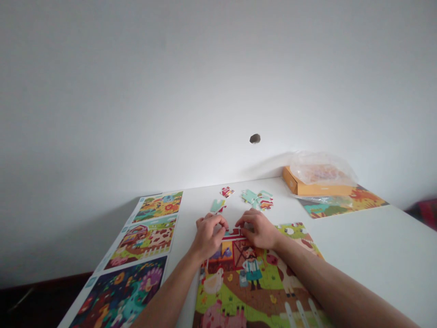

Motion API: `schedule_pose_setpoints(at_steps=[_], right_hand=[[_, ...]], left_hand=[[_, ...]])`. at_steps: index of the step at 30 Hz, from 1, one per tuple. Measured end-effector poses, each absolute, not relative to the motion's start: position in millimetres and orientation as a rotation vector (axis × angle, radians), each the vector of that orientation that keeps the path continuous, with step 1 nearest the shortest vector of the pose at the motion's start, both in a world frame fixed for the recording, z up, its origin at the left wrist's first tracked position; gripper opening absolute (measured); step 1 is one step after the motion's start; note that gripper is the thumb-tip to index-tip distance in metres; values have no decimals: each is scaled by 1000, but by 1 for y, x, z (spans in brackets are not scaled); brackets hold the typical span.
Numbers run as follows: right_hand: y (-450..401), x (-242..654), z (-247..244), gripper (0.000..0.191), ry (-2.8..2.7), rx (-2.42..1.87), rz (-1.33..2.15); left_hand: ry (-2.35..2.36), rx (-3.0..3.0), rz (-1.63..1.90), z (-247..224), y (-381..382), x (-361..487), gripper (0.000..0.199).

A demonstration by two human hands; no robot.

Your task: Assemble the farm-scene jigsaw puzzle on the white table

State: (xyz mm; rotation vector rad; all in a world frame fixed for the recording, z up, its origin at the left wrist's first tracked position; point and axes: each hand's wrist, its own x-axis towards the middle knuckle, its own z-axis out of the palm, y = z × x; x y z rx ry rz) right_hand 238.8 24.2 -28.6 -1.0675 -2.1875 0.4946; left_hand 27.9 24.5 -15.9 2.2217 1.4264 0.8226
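Observation:
A partly joined farm puzzle (269, 291) lies on the white table, showing a farmer, a hen, cows, a pig and a fence. At its far edge, my left hand (210, 232) has its fingers closed on a red and light blue puzzle piece (232, 233). Close on the right, my right hand (257, 228) bends its fingers down onto the same red part; what its fingertips pinch is hidden. Beyond the hands lie a light green piece (217, 205), a red barn piece (226, 192) and several loose pieces (251, 197).
A sheet with three printed pictures (145, 239) lies along the left side of the table (372, 255). At the back right, an orange box (317, 187) with a clear plastic bag (321, 168) on top rests by a colourful board (362, 202). A wall stands behind.

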Motion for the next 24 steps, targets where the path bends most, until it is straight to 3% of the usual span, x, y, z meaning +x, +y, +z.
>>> schedule_pose_setpoints(at_steps=[7, 11, 13, 24], right_hand=[[23, 239, -27, 25, -2267, -1099, 462], [19, 238, -24, 65, -2394, -1116, 383], [19, 237, -24, 75, -2414, -1147, 367], [27, 232, -37, 46, -2265, -1391, 388]], left_hand=[[1435, 2339, 695, -15, 20, 31, 9], [1419, 2457, 577, -15, 16, 33, 17], [1420, 2465, 569, -16, 17, 33, 19], [1582, 2311, 637, -26, 28, 35, 6]])
